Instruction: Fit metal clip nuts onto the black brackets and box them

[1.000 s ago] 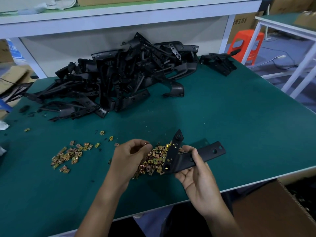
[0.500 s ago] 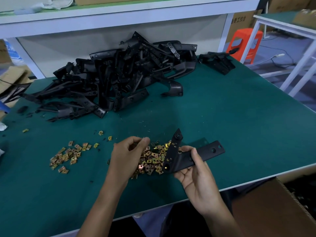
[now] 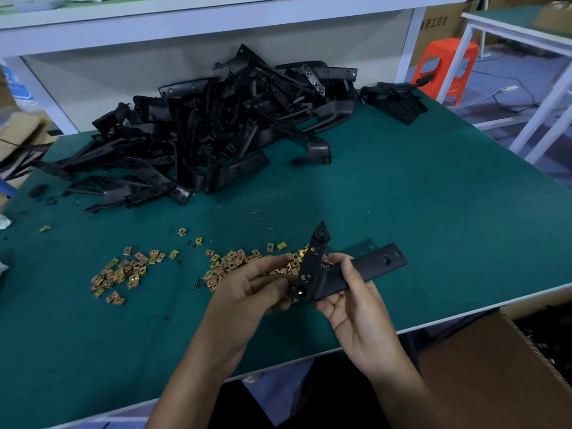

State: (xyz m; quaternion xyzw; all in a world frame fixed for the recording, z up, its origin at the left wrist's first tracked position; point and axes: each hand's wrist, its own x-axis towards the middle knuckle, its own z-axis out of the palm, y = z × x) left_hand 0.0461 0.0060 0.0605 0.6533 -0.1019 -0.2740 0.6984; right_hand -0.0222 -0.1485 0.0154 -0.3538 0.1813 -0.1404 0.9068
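On the green worktop (image 3: pixel 433 196), left side: a small scatter of clip nuts (image 3: pixel 120 275) is lying near the left edge. The bracket pile (image 3: pixel 216 128) is sitting behind it, along the back under a white shelf (image 3: pixel 185 29).

Centre front: the main nut pile (image 3: pixel 235 261) is spreading just behind the hands. Left hand (image 3: pixel 247 289) is curling its fingers against the lower end of the held bracket (image 3: pixel 371 267); cannot tell if a nut is pinched there. Right hand (image 3: pixel 359 314) is gripping that bracket mid-length, above the near edge.

Open mat is running from the hands to the right edge. Cardboard box (image 3: pixel 495 366) is sitting below the front-right corner, and an orange stool (image 3: pixel 442 66) is standing beyond the far-right corner.

Versus half a second ago: the left hand is off the nut pile and now meeting the bracket.
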